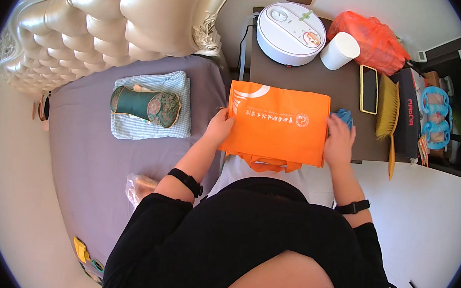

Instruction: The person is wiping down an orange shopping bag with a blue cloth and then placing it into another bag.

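Observation:
A flat orange tote bag (275, 129) with white print lies in front of me, partly over the table's near edge, its orange handles hanging toward my body. At its left edge my left hand (220, 128) grips the bag, with the fingers partly hidden. My right hand (340, 141) rests along the bag's right edge, its fingers bent and somewhat apart. Just beyond those fingers is a small crumpled blue thing (344, 116), partly covered, whose kind I cannot make out.
On the dark table (280, 74) stand a round white appliance (290, 34), a white cylinder (340, 51) and a red plastic bag (371, 41). A phone (368, 89) and a yellow brush (388, 111) lie right. The bed (93, 148) at left holds a green bolster pillow (146, 106).

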{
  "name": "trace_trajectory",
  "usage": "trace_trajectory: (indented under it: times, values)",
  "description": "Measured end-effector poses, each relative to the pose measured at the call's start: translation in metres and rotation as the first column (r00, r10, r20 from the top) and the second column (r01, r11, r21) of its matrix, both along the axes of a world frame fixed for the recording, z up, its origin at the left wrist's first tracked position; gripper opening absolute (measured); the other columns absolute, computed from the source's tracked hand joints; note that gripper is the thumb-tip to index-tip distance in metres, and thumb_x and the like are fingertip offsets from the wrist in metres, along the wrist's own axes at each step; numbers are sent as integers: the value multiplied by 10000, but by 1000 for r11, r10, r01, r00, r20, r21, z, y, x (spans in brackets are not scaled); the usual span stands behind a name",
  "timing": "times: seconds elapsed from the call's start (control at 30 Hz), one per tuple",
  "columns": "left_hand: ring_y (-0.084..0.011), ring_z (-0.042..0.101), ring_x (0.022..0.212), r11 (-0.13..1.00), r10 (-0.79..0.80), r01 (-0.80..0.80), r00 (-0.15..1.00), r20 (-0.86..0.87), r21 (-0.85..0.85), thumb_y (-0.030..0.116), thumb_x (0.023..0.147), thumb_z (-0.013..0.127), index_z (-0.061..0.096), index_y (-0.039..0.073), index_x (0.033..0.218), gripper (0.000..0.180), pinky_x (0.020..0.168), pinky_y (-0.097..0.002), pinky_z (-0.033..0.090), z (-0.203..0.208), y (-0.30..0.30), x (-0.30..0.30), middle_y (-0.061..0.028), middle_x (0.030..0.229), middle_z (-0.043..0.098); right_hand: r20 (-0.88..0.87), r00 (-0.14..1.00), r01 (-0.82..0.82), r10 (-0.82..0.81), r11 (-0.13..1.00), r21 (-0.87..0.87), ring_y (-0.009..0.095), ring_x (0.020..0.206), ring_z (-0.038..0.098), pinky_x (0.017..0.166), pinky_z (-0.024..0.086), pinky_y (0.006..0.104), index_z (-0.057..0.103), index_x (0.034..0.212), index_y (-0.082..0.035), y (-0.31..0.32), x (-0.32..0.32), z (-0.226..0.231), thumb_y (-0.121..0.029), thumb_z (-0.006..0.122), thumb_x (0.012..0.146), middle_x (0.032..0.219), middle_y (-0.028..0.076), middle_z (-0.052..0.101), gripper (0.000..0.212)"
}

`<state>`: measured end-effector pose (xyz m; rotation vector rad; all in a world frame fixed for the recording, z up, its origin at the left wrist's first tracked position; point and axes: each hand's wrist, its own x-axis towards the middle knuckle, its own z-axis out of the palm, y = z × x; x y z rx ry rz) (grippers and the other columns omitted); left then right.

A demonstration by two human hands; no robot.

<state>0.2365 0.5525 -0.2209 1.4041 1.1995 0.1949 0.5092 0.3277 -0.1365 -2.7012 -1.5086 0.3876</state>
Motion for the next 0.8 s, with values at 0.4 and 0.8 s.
trace_trajectory:
  times: [0.4,0.8]
  values:
    - [-188,600,982,989,149,-149,989,3,9,108,883,513,494,-25,1237,378,870,-297,454,44,-30,5,-115,1082,620,-16,1000,5,-6,997,-82,307,1244,437,1008,389,417,351,1390,-233,1,71,-19,-103,640,745,1346,86,474,719]
    - [-184,604,925,941,268,-229,953,138,-248,93,897,516,413,-11,1246,379,787,-323,500,46,-125,97,-100,1080,579,-396,914,321,-94,763,561,343,913,627,806,485,391,461,1302,-113,-59,82,49,-204,582,856,1086,185,620,470]
